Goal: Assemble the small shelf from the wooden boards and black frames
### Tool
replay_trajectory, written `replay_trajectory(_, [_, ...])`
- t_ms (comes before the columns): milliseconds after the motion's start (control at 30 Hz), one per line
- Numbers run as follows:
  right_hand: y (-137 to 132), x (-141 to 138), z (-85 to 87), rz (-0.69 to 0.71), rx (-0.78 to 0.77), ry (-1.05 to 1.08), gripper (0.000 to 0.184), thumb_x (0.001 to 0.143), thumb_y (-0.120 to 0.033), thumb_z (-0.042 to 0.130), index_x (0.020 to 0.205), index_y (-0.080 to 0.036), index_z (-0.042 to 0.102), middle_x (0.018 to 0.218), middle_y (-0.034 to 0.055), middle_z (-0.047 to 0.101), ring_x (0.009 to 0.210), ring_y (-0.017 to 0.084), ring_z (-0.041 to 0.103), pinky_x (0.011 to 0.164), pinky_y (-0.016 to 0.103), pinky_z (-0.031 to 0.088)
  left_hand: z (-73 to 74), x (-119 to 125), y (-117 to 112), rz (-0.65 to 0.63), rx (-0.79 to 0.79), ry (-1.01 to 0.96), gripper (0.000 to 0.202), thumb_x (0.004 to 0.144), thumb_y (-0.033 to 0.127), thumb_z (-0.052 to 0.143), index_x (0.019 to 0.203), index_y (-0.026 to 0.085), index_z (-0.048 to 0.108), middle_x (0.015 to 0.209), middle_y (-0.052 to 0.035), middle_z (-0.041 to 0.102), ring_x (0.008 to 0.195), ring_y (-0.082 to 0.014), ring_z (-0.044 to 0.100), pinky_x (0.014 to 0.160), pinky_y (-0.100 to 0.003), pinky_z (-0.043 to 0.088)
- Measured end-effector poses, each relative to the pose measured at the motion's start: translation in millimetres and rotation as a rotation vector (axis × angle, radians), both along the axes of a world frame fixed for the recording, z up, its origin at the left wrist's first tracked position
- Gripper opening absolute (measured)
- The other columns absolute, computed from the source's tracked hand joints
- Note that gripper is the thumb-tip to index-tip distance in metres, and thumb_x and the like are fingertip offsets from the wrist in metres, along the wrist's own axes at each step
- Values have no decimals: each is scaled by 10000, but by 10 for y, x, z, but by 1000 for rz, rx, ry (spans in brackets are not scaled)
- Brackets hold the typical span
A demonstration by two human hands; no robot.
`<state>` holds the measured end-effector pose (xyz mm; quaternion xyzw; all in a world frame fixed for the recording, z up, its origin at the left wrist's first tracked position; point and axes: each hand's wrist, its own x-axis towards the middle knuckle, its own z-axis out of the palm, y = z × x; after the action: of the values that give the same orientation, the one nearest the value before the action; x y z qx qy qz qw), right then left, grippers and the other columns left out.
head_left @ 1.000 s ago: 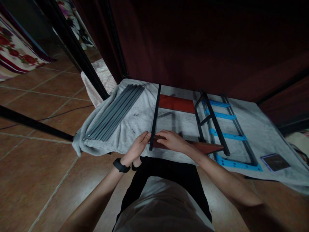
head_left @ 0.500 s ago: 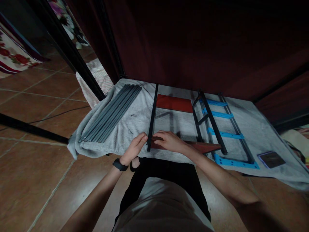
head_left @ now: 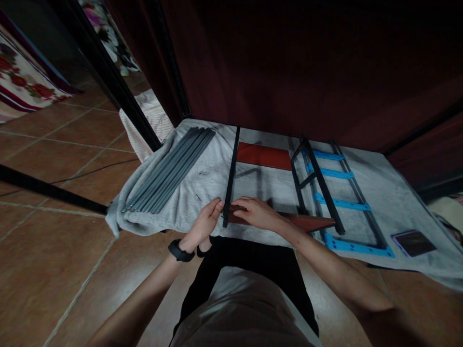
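Note:
A black metal bar (head_left: 231,173) forms the left side of a frame with a red panel (head_left: 264,156) at the back and a reddish-brown board (head_left: 304,220) at the front. My left hand (head_left: 207,219), with a dark band on its wrist, is closed in a pinch beside the bar's near end. Whatever lies between its thumb and fingers is too small to make out. On the other side of the bar, my right hand (head_left: 257,213) is curled over the front board, its fingertips close to the joint.
Several grey tubes (head_left: 173,166) lie on the grey blanket (head_left: 200,212) at left, with small metal pieces (head_left: 197,197) nearby. To the right are a blue-and-dark rack (head_left: 356,205) and a phone (head_left: 413,242). A dark post (head_left: 108,79) rises at left.
The view has shifted slightly, moving the scene a little to the right. Both hands stay at the bar's near end; the left thumb and fingers have shifted slightly.

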<state>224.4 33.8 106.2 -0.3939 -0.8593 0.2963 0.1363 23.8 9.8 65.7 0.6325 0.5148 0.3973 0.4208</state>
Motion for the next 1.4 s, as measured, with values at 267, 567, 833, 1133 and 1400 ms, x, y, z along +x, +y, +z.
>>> replay_trajectory(267, [11,3,-19,-3,-4,-8,243,912,-186,574,1130,-198,682,1095,59,700,1005,182,638,868,285,458,-245,23,-8,7,316,110,337,1007,407,343,776,202,478,774,-28,490,774,-179,471,729,-314,390])
replay_trajectory(567, [3,8,-36,-4,5,-4,265,918,-182,567,1163,-189,670,1138,72,694,1041,191,634,903,302,460,-111,12,-54,22,63,47,354,996,444,395,733,206,395,682,28,391,636,-128,396,602,-266,333])
replay_trajectory(833, [-1,-4,7,2,-2,-23,250,919,-179,570,1146,-199,675,1116,61,698,1017,178,637,876,285,457,-161,14,-45,-32,210,66,307,1012,398,355,790,203,440,757,-1,447,727,-150,449,686,-282,379])
replay_trajectory(1133, [18,-13,-13,-8,-4,-16,237,915,-193,575,1129,-184,677,1117,70,703,1016,186,648,874,291,466,-246,-32,12,-79,370,162,269,1017,334,328,841,202,483,811,-41,500,819,-190,478,761,-334,410])
replay_trajectory(1400, [-96,-28,80,-70,11,-111,456,938,-256,545,1387,-228,474,1229,76,679,1058,232,671,869,333,490,-299,-136,-11,-75,224,40,280,1013,372,343,971,195,556,910,-53,569,876,-186,532,821,-328,442])
